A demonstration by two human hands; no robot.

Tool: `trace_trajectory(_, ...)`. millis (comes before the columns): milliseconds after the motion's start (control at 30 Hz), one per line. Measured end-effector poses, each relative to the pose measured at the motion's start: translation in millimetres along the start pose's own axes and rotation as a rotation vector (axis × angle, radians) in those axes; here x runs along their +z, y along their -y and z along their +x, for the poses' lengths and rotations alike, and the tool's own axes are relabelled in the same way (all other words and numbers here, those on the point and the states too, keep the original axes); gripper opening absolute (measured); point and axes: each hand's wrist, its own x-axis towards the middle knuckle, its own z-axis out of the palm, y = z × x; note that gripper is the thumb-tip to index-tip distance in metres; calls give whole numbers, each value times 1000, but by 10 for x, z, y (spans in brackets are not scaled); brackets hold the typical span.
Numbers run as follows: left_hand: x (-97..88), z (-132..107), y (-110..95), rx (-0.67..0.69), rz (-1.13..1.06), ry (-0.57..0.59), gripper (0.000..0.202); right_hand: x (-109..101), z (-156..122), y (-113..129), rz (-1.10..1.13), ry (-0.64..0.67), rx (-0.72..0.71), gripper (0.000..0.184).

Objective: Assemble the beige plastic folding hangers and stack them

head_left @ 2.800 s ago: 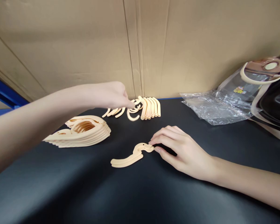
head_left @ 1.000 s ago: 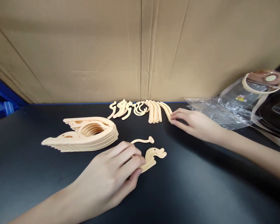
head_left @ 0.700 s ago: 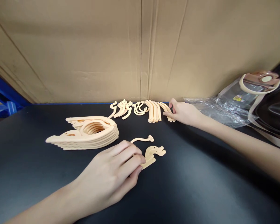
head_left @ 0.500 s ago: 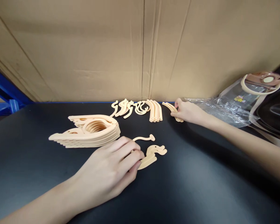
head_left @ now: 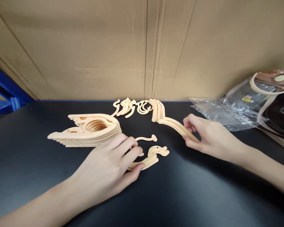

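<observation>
A cream plastic duck-head piece (head_left: 153, 154) lies on the black tabletop, partly beneath my left hand (head_left: 111, 167). My left fingers curl over it and the thumb presses its near edge. Beyond those fingers a thin hook piece with a round end (head_left: 145, 138) pokes out. My right hand (head_left: 201, 132) pinches the near end of a pair of cream curved strips (head_left: 177, 126) between thumb and fingers. The strips' far end is by a row of upright-looking matching curved strips (head_left: 158, 110). What my left fingertips touch underneath is hidden.
To the left sits a stack of cream hanger-like pieces (head_left: 85, 129). Several small curled pieces (head_left: 126, 107) lie along the back edge, in front of a cardboard wall (head_left: 85, 50). Clear plastic wrap (head_left: 217, 110) and a dark bag (head_left: 279, 110) occupy the right. A blue frame (head_left: 9, 88) stands at left.
My right hand has drawn the curved strips toward me from the back of the table and lifted them at an angle. My left hand has shifted slightly on the duck-head piece.
</observation>
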Motion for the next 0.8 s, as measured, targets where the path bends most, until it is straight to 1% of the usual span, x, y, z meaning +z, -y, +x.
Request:
trace_trajectory(133, -11, 4, -2, -2, 57, 16, 22, 58, -15, -9, 6, 67, -37, 16)
trace_trajectory(267, -77, 41, -8, 81, 268, 0, 29, 82, -42, -2, 74, 132, -76, 17)
trace_trajectory(333, -101, 49, 5, 131, 354, 18, 33, 90, -56, 13, 92, 146, -85, 16)
trace_trajectory(433, -88, 27, 61, 175, 407, 60, 43, 102, -71, 22, 89, 122, -97, 15)
trace_trajectory(533, -60, -1, 117, 192, 400, 25, 49, 116, -77, 7, 84, 77, -117, 19)
trace_trajectory(633, -85, 9, 120, 241, 415, 22, 50, 131, -79, -7, 91, 52, -146, 22)
trace_trajectory(733, -124, 26, 106, 276, 429, 69, 50, 142, -85, -4, 103, 46, -163, 19)
trace_trajectory(800, -118, 20, 116, 293, 430, 70, 51, 145, -89, 6, 107, 46, -168, 17)
